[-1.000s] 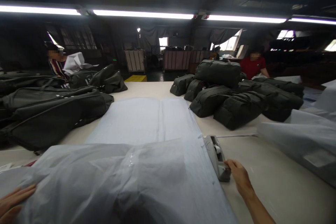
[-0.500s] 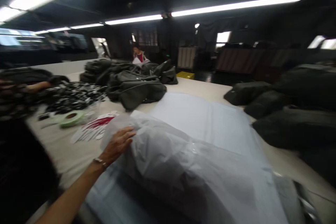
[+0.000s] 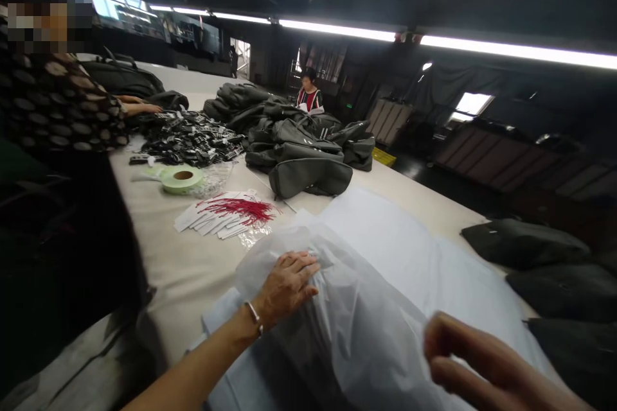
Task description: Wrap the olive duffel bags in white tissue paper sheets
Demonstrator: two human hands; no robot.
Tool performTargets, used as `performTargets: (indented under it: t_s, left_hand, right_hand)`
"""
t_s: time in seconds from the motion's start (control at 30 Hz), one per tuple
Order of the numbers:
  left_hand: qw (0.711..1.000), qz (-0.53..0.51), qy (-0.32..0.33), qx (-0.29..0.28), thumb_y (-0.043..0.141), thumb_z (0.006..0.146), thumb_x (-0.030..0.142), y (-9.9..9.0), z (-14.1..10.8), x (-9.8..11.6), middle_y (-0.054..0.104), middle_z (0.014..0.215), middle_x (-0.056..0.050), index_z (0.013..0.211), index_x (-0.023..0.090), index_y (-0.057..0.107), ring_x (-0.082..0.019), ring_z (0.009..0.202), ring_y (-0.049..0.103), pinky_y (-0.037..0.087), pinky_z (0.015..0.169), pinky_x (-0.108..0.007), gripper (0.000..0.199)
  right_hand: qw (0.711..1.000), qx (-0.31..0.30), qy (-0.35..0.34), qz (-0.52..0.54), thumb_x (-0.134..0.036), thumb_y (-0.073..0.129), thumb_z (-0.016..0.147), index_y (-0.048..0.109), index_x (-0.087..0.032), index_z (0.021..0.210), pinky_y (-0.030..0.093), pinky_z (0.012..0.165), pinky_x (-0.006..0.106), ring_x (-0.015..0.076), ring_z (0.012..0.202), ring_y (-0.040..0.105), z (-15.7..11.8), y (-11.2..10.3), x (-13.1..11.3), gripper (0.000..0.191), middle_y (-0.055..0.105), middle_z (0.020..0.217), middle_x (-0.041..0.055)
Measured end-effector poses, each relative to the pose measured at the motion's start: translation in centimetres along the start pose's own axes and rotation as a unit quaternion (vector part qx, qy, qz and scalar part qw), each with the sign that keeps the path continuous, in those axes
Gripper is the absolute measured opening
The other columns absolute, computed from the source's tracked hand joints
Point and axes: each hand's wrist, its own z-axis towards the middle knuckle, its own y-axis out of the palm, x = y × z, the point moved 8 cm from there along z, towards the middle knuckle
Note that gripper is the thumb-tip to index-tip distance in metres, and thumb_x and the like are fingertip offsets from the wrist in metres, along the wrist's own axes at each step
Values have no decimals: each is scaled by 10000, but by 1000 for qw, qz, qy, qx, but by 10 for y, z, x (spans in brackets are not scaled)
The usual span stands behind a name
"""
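A translucent plastic bag (image 3: pixel 357 321) lies in front of me, with something dark showing dimly through its lower part. My left hand (image 3: pixel 289 286), with a bracelet at the wrist, rests on the bag's upper left part, fingers stretched out over it. At the lower right, my right hand (image 3: pixel 463 353) hovers above or beside the bag's right side. Its thumb and forefinger are bent and apart, slightly blurred, with nothing visible between them. Under and beyond the bag are pale bluish-white sheets (image 3: pixel 385 225), spread on the table.
White tags with red strings (image 3: pixel 236 209) lie left of the bag, near a pale green tape roll (image 3: pixel 180 178) and piled black buckles (image 3: pixel 193 138). Dark bags (image 3: pixel 308 154) are heaped behind; more (image 3: pixel 525 237) lie right. A co-worker (image 3: pixel 62 96) stands left, another person (image 3: pixel 308 93) farther back.
The view has swung left and tilted, bringing the co-worker more fully into sight. My right hand has come into view at the lower right. My left hand stays on the plastic bag.
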Motion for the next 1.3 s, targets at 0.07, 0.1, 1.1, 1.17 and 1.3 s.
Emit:
performTargets:
  t_s: [0.07,0.1,1.1,1.17,1.3]
  left_hand:
    - [1000,-23,5,12,506,959,445,-3,0,-4,623,1290,-61,1267,218,560,-238,1271,494,394,1051,-429,386]
    - [999,-34,8,15,504,961,442,-4,0,-5,627,1288,-55,1260,219,561,-234,1265,499,393,1045,-420,377]
    - [980,-142,110,86,377,1013,408,6,-2,-35,687,1140,-49,1122,195,667,-209,1153,555,422,1014,-342,376]
    - [982,-131,123,52,446,994,388,8,2,-36,692,1141,-39,1135,201,664,-207,1142,564,441,997,-332,320]
    - [980,-115,150,64,457,983,433,1,8,-39,687,1159,-46,1146,205,665,-205,1162,561,441,1016,-321,349]
  right_hand:
    - [985,-167,-11,-38,-364,620,843,644,-277,763,467,622,247,150,679,595,49,39,-52,121,661,736,-22]
    - [977,-204,-13,-65,-319,601,849,640,-268,766,444,613,239,139,681,589,74,53,-69,105,661,740,-34]
    - [918,-352,170,71,-544,881,521,237,-286,1519,160,1198,440,305,1439,237,223,112,85,1216,252,1584,61]
    - [902,-377,172,120,-540,863,567,226,-286,1521,165,1195,431,295,1444,228,224,120,89,1174,244,1588,57]
    - [900,-369,181,144,-541,830,629,244,-280,1516,185,1186,449,296,1444,230,225,122,98,1095,249,1586,71]
